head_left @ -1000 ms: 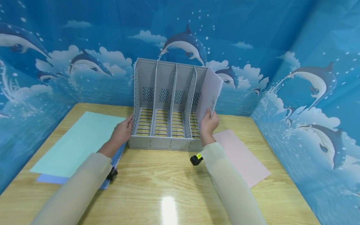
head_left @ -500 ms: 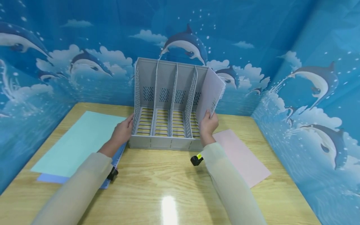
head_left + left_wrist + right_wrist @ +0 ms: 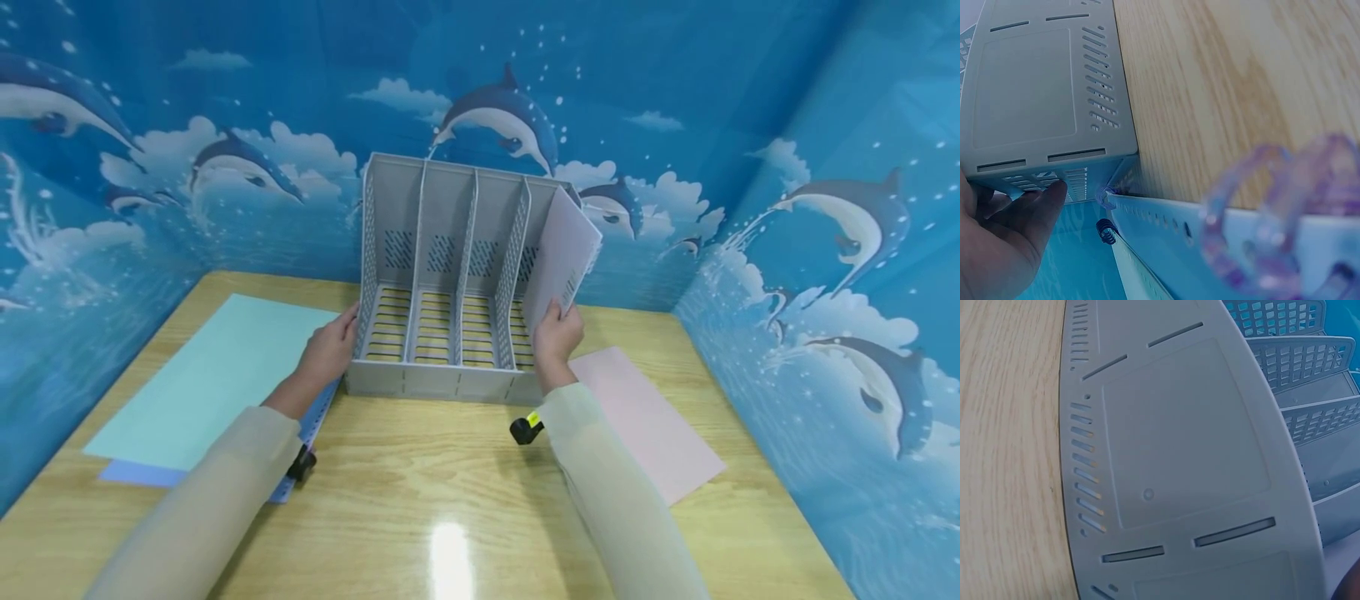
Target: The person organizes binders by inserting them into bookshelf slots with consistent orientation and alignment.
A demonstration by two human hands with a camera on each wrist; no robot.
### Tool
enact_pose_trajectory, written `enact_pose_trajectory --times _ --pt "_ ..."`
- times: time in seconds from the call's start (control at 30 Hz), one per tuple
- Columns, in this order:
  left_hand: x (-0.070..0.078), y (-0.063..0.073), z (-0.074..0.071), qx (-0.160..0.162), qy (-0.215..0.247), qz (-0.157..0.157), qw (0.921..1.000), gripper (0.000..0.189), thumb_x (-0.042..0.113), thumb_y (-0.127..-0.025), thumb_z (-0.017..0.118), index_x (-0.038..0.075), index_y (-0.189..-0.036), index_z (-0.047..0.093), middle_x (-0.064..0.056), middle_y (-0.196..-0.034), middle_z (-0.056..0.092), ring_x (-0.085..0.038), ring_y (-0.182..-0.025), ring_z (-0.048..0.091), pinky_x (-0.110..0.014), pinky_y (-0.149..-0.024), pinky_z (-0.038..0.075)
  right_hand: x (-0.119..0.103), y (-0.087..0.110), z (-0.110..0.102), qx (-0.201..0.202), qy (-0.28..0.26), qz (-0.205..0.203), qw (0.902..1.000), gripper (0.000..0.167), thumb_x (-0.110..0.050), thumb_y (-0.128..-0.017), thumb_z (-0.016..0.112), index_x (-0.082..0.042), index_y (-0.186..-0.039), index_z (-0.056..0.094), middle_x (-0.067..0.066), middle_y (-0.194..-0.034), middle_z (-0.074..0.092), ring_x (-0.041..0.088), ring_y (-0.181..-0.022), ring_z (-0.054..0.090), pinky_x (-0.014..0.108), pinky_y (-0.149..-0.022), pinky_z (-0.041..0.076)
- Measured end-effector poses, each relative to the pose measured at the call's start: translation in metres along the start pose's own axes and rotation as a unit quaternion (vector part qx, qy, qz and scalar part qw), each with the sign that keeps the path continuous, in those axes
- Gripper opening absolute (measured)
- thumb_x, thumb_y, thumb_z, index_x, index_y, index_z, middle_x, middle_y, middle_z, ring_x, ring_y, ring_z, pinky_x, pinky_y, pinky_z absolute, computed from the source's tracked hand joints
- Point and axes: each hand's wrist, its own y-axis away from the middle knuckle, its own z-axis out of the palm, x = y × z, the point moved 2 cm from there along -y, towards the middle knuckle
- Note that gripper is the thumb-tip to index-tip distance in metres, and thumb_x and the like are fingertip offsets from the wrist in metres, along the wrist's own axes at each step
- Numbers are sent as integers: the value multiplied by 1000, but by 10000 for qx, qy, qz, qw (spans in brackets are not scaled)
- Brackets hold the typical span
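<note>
A grey plastic file organizer (image 3: 427, 382) with upright dividers stands at the back of the table. My left hand (image 3: 324, 348) grips its left side wall; in the left wrist view, the fingers (image 3: 1044, 209) lie against the perforated outside. At the rightmost compartment my right hand (image 3: 558, 337) holds a pale lavender notebook (image 3: 562, 246) upright by its lower front edge. Small loops show along the notebook's right edge, and dark barcode-like marks lie above my thumb. The right wrist view shows mostly the organizer's front panel (image 3: 1179, 437), with only a sliver of hand at the lower right.
Left of the organizer, a mint green notebook (image 3: 210, 375) overlaps a blue spiral notebook (image 3: 142, 473). A pink notebook (image 3: 648, 425) lies flat on the right, partly under my right forearm. Dolphin-print curtains (image 3: 300, 67) hang close behind and beside the wooden table (image 3: 405, 508).
The lavender notebook has shifted and tilted slightly, its top dropping a little, so the organizer's right wall corner now shows behind it. My left hand keeps its place on the organizer.
</note>
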Motion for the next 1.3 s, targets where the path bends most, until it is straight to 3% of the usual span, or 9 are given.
enact_pose_trajectory --times 0.17,0.43,0.6,1.07,1.3 --pt "-1 -1 0 29 36 7 10000 50 25 -109 24 17 -157 15 -18 -152 34 -40 -136 37 -55 -111 31 4 -1 -1 -24 46 57 10000 34 -22 -103 46 -6 -130 57 12 -133 60 28 -121 58 42 -102 48" --pt "-3 -2 0 70 -15 91 9999 49 25 -108 25 15 -156 18 -20 -150 37 -41 -133 40 -57 -110 33 9 -1 -2 77 39 -214 9997 32 -16 -101 47 -2 -127 59 15 -131 61 30 -121 58 42 -103 47" --pt "-3 -1 0 82 6 96 9999 49 25 -108 26 15 -156 18 -21 -149 38 -41 -133 41 -56 -109 34 8 0 0 -99 -125 -84 9998 35 -20 -104 43 -6 -134 54 12 -136 57 27 -125 55 41 -105 45" --pt "-2 -3 0 103 99 58 9999 49 26 -108 26 18 -156 19 -18 -150 37 -40 -134 40 -56 -110 34 5 -5 8 27 -406 -67 9991 35 -20 -104 46 -7 -134 57 11 -136 57 28 -126 54 41 -105 45" --pt "-3 -4 -1 56 75 55 9999 49 27 -108 25 18 -156 18 -18 -152 36 -40 -136 37 -56 -111 32 7 -5 10 20 -468 145 9988 35 -20 -104 45 -8 -135 56 11 -137 57 28 -126 54 41 -105 45"
